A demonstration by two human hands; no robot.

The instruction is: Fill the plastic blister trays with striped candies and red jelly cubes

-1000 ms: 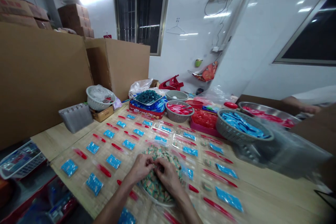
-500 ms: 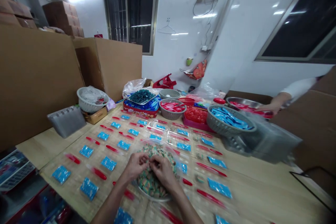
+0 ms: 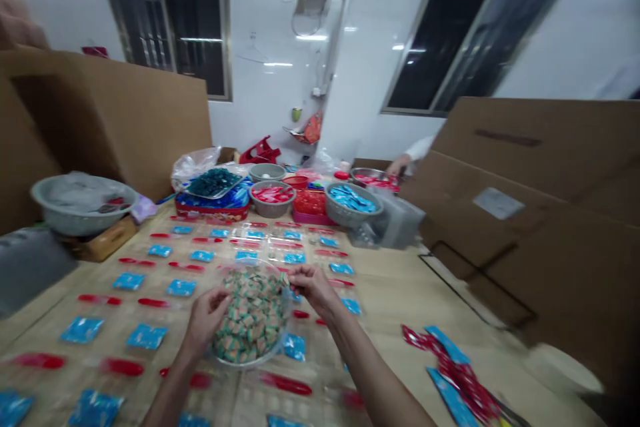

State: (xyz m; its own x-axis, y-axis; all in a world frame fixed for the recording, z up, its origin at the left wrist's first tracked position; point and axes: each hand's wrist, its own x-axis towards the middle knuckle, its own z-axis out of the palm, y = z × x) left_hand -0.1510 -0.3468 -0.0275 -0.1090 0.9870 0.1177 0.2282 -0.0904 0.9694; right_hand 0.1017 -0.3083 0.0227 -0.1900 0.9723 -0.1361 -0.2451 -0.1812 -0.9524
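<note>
A round clear dish [image 3: 260, 359] heaped with small green and orange wrapped pieces sits on the wooden table right before me. My left hand [image 3: 207, 317] curls at the dish's left side, fingers bent over the heap. My right hand [image 3: 309, 283] is at the dish's upper right edge, fingertips pinched together on something too small to make out. Around the dish lie rows of clear packets, each with a blue sachet [image 3: 146, 335] and a red piece [image 3: 122, 367].
Baskets of blue sachets [image 3: 354, 203] and red pieces [image 3: 273, 197] stand at the table's far end. Cardboard sheets [image 3: 525, 213] lean along the right, cardboard boxes [image 3: 100, 113] on the left. A grey bowl [image 3: 83, 201] sits far left. Another person's hand [image 3: 400, 163] reaches into a metal bowl.
My view has swung to the right. My hands, joined over the middle of the dish before, have moved apart to its left and right edges.
</note>
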